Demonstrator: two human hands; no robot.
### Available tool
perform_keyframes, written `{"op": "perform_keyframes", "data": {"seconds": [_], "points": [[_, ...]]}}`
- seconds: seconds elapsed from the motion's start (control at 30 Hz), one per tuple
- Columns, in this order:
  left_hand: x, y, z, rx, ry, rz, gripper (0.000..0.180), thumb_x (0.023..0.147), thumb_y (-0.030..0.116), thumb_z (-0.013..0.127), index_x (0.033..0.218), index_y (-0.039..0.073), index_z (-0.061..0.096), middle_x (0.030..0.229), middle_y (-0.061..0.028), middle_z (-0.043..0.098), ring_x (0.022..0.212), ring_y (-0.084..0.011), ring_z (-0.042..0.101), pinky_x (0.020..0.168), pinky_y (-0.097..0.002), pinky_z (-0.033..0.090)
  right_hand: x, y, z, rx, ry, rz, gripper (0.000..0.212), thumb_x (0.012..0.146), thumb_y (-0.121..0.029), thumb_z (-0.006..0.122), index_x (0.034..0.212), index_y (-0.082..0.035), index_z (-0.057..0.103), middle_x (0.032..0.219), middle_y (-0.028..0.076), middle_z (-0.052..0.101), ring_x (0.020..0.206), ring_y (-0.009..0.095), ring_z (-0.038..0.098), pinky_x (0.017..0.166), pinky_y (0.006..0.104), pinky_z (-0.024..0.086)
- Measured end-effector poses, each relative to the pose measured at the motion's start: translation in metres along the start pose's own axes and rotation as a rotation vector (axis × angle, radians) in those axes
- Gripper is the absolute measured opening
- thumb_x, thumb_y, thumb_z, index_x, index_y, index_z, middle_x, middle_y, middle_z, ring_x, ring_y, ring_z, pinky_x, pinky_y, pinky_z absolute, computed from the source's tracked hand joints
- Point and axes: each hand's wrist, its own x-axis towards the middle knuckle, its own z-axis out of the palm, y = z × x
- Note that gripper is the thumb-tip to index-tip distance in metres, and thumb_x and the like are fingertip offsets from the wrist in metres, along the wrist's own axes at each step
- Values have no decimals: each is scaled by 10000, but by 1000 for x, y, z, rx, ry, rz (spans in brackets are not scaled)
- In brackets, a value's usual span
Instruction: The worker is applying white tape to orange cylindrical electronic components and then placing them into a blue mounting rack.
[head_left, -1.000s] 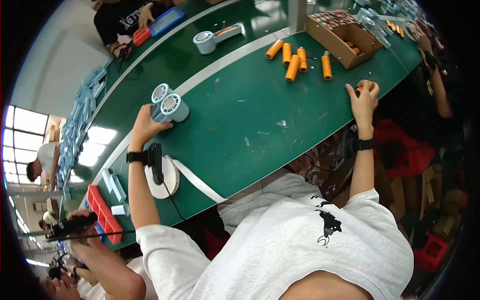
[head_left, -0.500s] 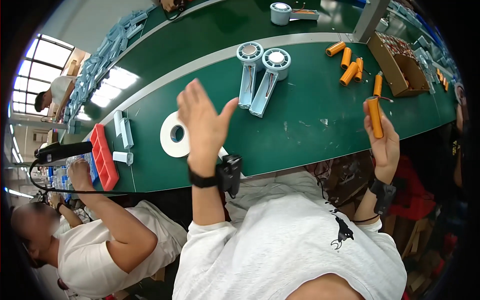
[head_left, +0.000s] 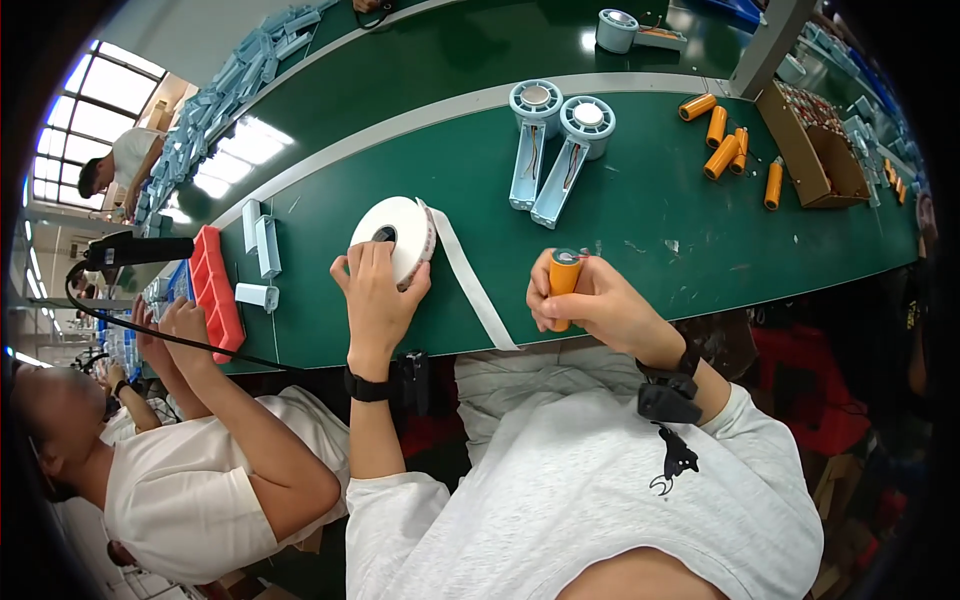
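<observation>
My left hand [head_left: 378, 300] grips the lower edge of a roll of white tape [head_left: 402, 222], fingers at its core and thumb against its side. The roll is tilted up off the flat, and a loose strip of tape [head_left: 470, 280] runs from it to the table's near edge. In front of my body, my right hand [head_left: 615, 312] is wrapped round an orange cylindrical battery [head_left: 565, 280], held upright with its wired end up. Beyond the hands lie two light-blue handheld fan bodies [head_left: 535, 150] [head_left: 575, 160] with open handles and wires inside.
Several orange batteries [head_left: 720, 158] lie at the right beside a cardboard box [head_left: 815, 150]. At the left are light-blue handle covers [head_left: 267, 245] and a red tray [head_left: 213, 290]. A co-worker [head_left: 230, 460] sits close on my left. Another fan body [head_left: 617, 32] lies across the metal rail.
My right hand has brought the battery from the right to the middle. My left hand, flat and raised before, has taken hold of the tape roll and tilted it up.
</observation>
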Motion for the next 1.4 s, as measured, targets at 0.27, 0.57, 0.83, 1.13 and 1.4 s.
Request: {"op": "perform_keyframes", "data": {"seconds": [0.27,0.57,0.83,1.13,1.4], "points": [[-15,69,-4,-417,567,-20,472,632,80,728,1046,-18,522,1050,-119,573,1039,-278,453,946,-389,296,23,3,21,-393,304,-255,213,718,-129,727,785,-15,560,536,-52,445,513,15,394,455,203,295],[23,76,10,-317,825,73,498,692,64,707,1145,4,508,1000,-68,603,981,-215,532,886,-362,392,-36,-6,-10,-504,294,-227,189,762,-141,672,677,-14,561,537,-38,464,494,36,386,467,203,319],[13,75,15,-732,662,-143,490,709,29,671,1164,-14,493,1012,-63,605,944,-184,540,838,-313,420,-103,-35,-69,-467,656,-205,219,818,-140,624,943,16,532,672,7,517,562,63,465,514,201,384],[-7,131,33,-505,365,89,609,607,49,725,1174,3,507,1160,-135,531,1074,-299,431,876,-362,363,-52,-35,-23,-638,710,-739,301,823,-69,608,1065,85,517,879,73,537,777,116,526,618,218,462],[-3,137,35,-448,396,133,627,538,74,713,1106,-73,491,1074,-177,559,1021,-320,483,870,-405,299,-22,-42,-5,-997,725,-724,290,803,-46,603,1028,110,507,879,107,508,773,166,531,673,231,456]]}}
